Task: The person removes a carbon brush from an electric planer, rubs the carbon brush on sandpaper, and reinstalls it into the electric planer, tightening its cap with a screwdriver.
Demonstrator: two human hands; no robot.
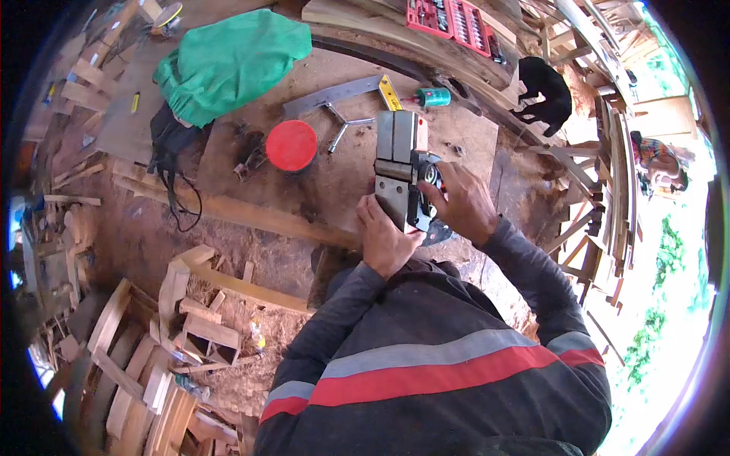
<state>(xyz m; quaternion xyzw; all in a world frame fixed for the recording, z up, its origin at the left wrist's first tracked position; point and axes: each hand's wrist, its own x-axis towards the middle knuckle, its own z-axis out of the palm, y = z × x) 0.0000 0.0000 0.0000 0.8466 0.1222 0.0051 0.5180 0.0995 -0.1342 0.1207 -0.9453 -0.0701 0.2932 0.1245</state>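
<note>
An electric hand planer (395, 144) rests upside down on the workbench (342, 68), its metal sole facing up. My left hand (386, 237) grips its near end, thumb and fingers around the edge of the sole. My right hand (465, 204) is closed with bent fingers against the planer's right side, by a round part in the dark housing. The fingertips partly cover that part. Beyond the planer lies a green-handled tool (433, 96). To its left are a square with a yellow stock (390, 93) and a three-armed socket wrench (341, 121).
A red round lid (291, 145) and a green cloth (236, 61) lie on the left, near a black cord (179, 201). An opened red socket set (460, 23) sits at the back. A black dog (546, 95) stands beyond the bench. Another person (660, 163) is far right. Wood scraps (209, 334) litter the floor.
</note>
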